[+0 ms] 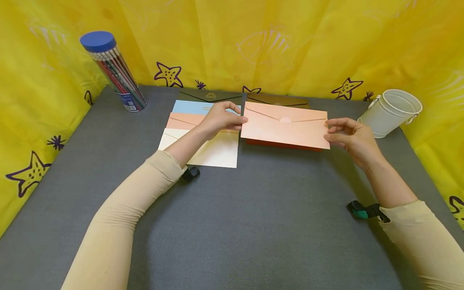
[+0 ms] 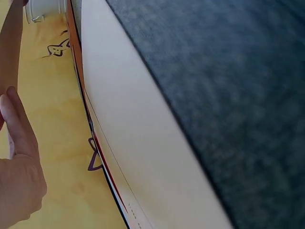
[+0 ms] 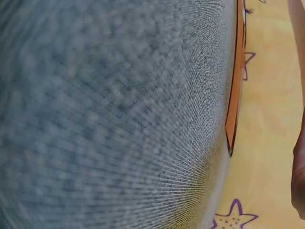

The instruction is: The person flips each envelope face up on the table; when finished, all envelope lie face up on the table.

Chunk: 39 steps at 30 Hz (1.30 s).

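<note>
A peach envelope (image 1: 284, 125) with a pointed flap is held level above the grey table (image 1: 253, 209), over an orange-red envelope (image 1: 282, 144) and a dark brown one (image 1: 277, 99). My left hand (image 1: 221, 117) pinches its left edge, my right hand (image 1: 348, 135) pinches its right edge. To the left lies a fanned stack: a cream envelope (image 1: 214, 151), a peach one (image 1: 183, 120), a blue one (image 1: 190, 106) and a black one (image 1: 210, 96). In the left wrist view the cream envelope (image 2: 138, 129) fills the middle. The right wrist view shows the orange-red envelope's edge (image 3: 235, 81).
A clear tube of pencils (image 1: 114, 72) with a blue lid leans at the back left. A white metal bucket (image 1: 391, 112) stands at the back right. Yellow cloth with purple stars (image 1: 290, 44) walls in the table on three sides.
</note>
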{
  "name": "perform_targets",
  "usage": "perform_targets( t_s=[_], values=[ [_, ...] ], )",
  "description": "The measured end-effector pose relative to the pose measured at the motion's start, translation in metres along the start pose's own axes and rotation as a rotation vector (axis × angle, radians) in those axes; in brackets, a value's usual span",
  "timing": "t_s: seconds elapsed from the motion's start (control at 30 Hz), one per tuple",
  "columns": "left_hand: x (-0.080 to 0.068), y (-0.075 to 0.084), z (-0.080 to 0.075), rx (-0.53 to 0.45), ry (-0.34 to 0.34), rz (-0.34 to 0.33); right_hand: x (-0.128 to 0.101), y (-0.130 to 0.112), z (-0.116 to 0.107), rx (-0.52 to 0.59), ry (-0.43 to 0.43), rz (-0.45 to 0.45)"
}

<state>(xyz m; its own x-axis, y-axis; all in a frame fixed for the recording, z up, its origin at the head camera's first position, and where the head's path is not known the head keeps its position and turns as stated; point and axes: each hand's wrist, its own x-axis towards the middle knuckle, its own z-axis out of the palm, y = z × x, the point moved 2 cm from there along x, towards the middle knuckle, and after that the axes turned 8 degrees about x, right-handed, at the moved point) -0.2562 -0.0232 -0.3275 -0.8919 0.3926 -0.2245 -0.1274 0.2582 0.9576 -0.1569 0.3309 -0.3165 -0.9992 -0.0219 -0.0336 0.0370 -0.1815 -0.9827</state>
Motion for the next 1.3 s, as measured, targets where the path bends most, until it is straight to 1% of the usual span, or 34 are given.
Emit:
perform_targets(
  t_s=[0.13, 0.2, 0.33, 0.43, 0.53, 0.6, 0.67, 0.77, 0.9, 0.97, 1.1, 1.23, 1.3],
  values=[
    [0.002, -0.002, 0.004, 0.056, 0.0, -0.039, 0.0, 0.0, -0.002, -0.129, 0.051, 0.049],
    [0.003, -0.002, 0.006, 0.092, 0.001, -0.046, 0.0, 0.001, -0.003, -0.179, 0.057, 0.079],
    [0.001, -0.002, 0.013, 0.145, -0.003, -0.03, 0.0, 0.002, -0.007, -0.258, 0.053, 0.121],
    [0.0, -0.003, 0.017, 0.18, -0.009, -0.003, 0.0, 0.003, -0.009, -0.278, 0.045, 0.131],
    [0.0, -0.004, 0.02, 0.206, -0.02, 0.017, 0.001, 0.004, -0.012, -0.28, 0.031, 0.138],
    [-0.001, -0.004, 0.022, 0.232, -0.024, 0.021, 0.002, 0.005, -0.013, -0.262, 0.008, 0.151],
    [-0.001, -0.005, 0.023, 0.268, -0.022, 0.018, 0.003, 0.006, -0.015, -0.271, -0.017, 0.174],
    [-0.001, -0.005, 0.026, 0.35, -0.017, 0.009, 0.006, 0.008, -0.016, -0.335, -0.054, 0.22],
    [-0.001, -0.005, 0.03, 0.486, -0.029, 0.005, 0.009, 0.01, -0.016, -0.466, -0.073, 0.293],
    [-0.001, -0.006, 0.032, 0.541, -0.044, 0.01, 0.009, 0.011, -0.015, -0.495, -0.084, 0.331],
    [0.0, -0.008, 0.034, 0.617, -0.085, 0.024, 0.009, 0.012, -0.015, -0.536, -0.114, 0.385],
    [0.0, -0.01, 0.035, 0.669, -0.109, 0.035, 0.008, 0.013, -0.015, -0.553, -0.147, 0.416],
    [-0.001, -0.011, 0.036, 0.678, -0.116, 0.033, 0.009, 0.015, -0.016, -0.558, -0.164, 0.429]
  ],
)
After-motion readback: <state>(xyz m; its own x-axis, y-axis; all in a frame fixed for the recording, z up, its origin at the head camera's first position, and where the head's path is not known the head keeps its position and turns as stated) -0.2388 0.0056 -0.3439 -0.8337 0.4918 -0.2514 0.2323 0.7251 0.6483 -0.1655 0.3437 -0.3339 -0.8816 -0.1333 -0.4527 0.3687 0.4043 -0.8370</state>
